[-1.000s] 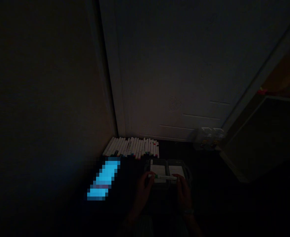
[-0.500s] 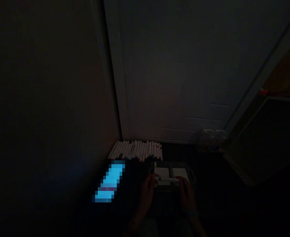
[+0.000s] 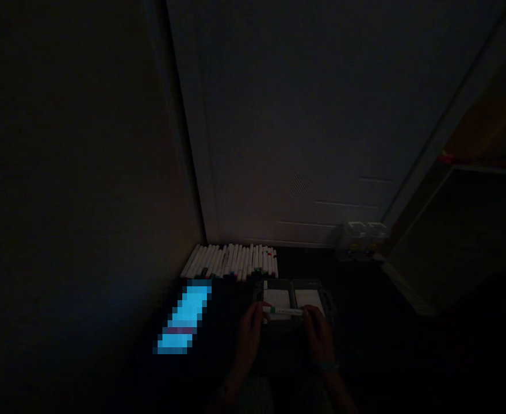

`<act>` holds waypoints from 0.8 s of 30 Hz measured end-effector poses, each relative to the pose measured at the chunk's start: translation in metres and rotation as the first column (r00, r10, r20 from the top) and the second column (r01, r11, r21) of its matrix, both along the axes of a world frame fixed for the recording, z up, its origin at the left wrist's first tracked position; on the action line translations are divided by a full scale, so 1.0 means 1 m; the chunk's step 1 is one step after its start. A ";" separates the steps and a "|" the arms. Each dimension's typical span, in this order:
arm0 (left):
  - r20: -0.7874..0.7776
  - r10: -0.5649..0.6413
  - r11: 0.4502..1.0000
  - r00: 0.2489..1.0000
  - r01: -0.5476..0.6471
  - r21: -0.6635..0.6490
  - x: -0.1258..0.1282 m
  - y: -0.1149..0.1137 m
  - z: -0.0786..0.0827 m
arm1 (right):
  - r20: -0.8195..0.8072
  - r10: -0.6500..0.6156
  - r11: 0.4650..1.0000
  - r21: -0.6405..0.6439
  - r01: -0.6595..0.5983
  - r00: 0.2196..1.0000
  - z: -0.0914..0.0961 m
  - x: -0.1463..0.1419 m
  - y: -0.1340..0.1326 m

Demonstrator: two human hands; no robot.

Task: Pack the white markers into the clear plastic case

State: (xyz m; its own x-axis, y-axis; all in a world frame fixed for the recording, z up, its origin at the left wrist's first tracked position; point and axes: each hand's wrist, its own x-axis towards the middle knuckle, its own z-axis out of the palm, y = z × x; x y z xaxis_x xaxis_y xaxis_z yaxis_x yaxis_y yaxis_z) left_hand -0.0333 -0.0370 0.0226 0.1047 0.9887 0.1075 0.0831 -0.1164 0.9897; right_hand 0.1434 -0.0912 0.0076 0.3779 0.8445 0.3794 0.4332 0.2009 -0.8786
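The room is very dark. My left hand [image 3: 248, 336] and my right hand [image 3: 321, 336] each pinch one end of a white marker [image 3: 285, 311] with a green band, held level between them. The marker hovers just over a dark open case [image 3: 328, 300] holding two white blocks side by side. A row of several white markers [image 3: 231, 261] lies on the floor beyond, against the door.
A glowing blue screen [image 3: 184, 317] lies on the floor left of my hands. A pale door [image 3: 305, 144] rises behind the markers, with a wall on the left. A small clear container [image 3: 360, 240] sits by the door's foot. A dark framed panel [image 3: 460, 241] leans at the right.
The view has shifted slightly. Both hands keep the marker in the same hold over the case.
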 end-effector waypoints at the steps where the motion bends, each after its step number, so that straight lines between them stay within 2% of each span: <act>1: -0.011 0.003 1.000 1.000 -0.002 0.009 0.000 0.000 0.000 | 0.004 -0.002 1.000 -0.006 0.002 1.000 0.000 0.000 0.000; 7: -0.045 -0.035 0.998 0.998 0.037 0.050 0.000 -0.001 0.000 | 0.007 -0.012 1.000 -0.010 0.012 1.000 -0.001 0.000 -0.001; 17: -0.063 -0.029 0.999 0.998 0.032 0.042 0.000 -0.003 0.003 | -0.002 -0.021 0.999 -0.047 0.021 1.000 0.002 -0.001 -0.003; 24: -0.096 -0.024 0.997 0.995 0.031 0.073 0.000 -0.003 0.001 | 0.010 -0.007 1.000 -0.027 0.007 1.000 0.003 -0.002 -0.003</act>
State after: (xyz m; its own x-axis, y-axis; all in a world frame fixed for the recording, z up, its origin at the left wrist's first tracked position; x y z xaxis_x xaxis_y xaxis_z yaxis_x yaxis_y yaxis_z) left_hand -0.0332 -0.0401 0.0236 0.1446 0.9750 0.1688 0.1719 -0.1928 0.9661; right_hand 0.1418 -0.0945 0.0104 0.3802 0.8518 0.3605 0.4433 0.1743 -0.8793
